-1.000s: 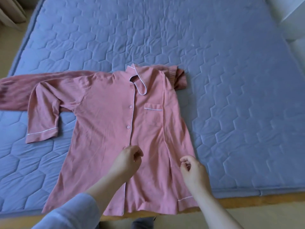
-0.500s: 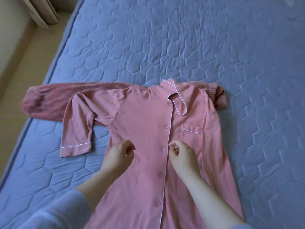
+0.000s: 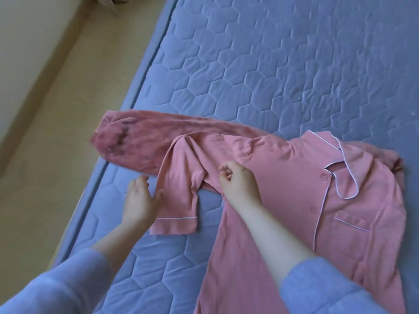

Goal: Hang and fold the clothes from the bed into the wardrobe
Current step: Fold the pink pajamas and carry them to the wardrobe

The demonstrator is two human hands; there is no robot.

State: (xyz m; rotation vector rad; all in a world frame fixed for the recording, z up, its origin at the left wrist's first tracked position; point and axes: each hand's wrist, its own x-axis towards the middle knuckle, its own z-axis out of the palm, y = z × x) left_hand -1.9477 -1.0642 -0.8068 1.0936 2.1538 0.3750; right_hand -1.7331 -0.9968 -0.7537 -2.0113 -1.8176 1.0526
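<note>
"Two hands on it?"

"Both. The pink pyjama shirt (image 3: pixel 283 189) lies flat near the bed's (image 3: pixel 272 75) left edge. Left hand (image 3: pixel 138 200): fingers loose, thumb against the sleeve (image 3: pixel 179 200). Right hand (image 3: pixel 238 182): fingers curled at the armpit. Whether it's pinching cloth, I can't tell."

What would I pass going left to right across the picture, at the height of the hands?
Floor → mattress edge → left hand → shirt sleeve → right hand → shirt buttons → chest pocket.
</note>
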